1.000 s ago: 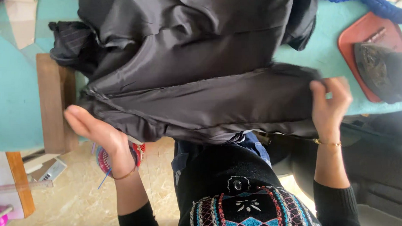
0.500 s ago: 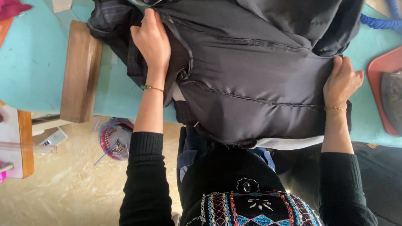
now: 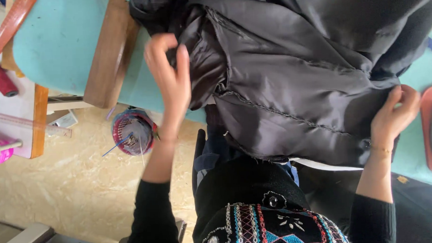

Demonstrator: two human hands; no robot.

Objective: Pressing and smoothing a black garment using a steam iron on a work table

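The black garment [image 3: 291,80] lies bunched across our turquoise table [image 3: 65,40], its stitched seam running slantwise toward our lap. Our left hand [image 3: 169,75] curls half-closed, fingertips pinching a fold near the collar; our right hand [image 3: 393,115] grips the hem edge, fingers closed on cloth. Spreading it well likely means keeping both pinches firm and pulling evenly apart. A wooden block [image 3: 109,53] sits just beside it.

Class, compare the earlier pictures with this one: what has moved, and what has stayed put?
The left hand has slid from the top of the black garment to its left edge, fingers curled at the fabric. The right hand still grips the garment's right edge. The wooden block stays on the turquoise table.
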